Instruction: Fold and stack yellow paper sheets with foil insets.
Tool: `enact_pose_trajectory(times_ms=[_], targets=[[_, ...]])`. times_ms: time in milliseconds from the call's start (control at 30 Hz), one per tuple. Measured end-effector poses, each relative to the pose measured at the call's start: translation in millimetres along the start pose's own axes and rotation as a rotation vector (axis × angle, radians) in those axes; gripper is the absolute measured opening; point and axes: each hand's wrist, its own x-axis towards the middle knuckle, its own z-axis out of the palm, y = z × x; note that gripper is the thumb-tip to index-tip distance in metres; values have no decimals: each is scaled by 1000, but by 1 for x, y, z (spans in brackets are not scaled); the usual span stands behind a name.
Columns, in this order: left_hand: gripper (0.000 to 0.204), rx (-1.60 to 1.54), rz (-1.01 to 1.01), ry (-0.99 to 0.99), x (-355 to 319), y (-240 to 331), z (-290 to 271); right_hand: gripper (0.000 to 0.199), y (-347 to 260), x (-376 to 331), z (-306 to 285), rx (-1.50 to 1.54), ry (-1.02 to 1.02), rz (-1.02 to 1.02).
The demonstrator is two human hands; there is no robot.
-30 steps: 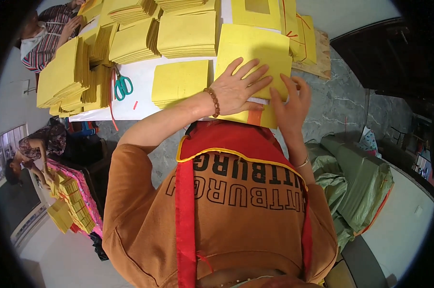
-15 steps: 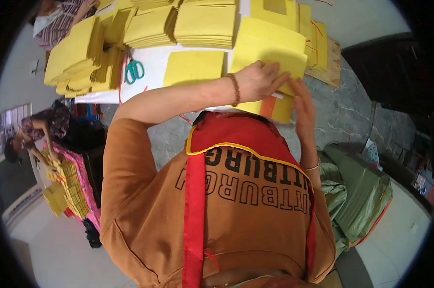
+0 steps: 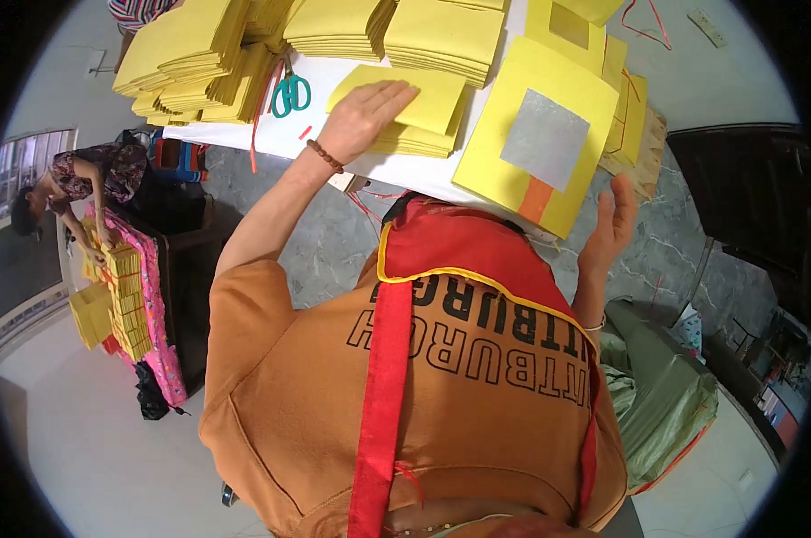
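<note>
My left hand (image 3: 365, 117) lies over a small stack of folded yellow paper (image 3: 428, 103), fingers stretched out and its thumb hidden. The top yellow piece sits askew on those beneath it. To the right lies a larger yellow paper sheet (image 3: 491, 148), bearing a silver square (image 3: 546, 139) and an orange strip (image 3: 536, 200) below that. Beside this sheet's right edge, my right hand (image 3: 610, 224) is raised with its fingers extended and nothing in it.
Teal-handled scissors (image 3: 290, 95) lie on the white tabletop (image 3: 320, 79). Tall yellow paper stacks (image 3: 186, 54) line the far side. Tied yellow bundles (image 3: 634, 112) rest on a wooden board at right. A co-worker (image 3: 87, 193) handles yellow bundles at far left.
My left hand has moved left from the large sheet onto the small stack. My right hand has come away from the sheet, uncovering its silver square. The whole view has shifted.
</note>
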Motion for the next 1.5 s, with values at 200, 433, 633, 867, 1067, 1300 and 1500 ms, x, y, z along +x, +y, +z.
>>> enact_pose_trajectory(times_ms=[200, 433, 633, 867, 1067, 1300, 1500], targets=[[47, 25, -6, -72, -17, 3, 34, 29, 3, 1, 10, 14, -86, 17], [66, -76, -6, -287, -36, 12, 45, 26, 10, -1, 6, -21, -129, 22], [77, 52, -58, -402, -38, 24, 52, 25, 3, -3, 4, -259, -143, -158], [72, -32, -33, -430, -19, 14, 33, 20, -4, 0, 10, -382, -266, -183], [41, -146, 46, -167, 49, 50, 1, 22, -2, -1, 10, -295, -265, -176], [39, -362, 396, -176, 71, 112, 1, 20, -3, 0, 10, -276, -253, -187], [24, -603, 381, -202, 79, 108, 6, 17, 3, -1, 9, -210, -248, -146]])
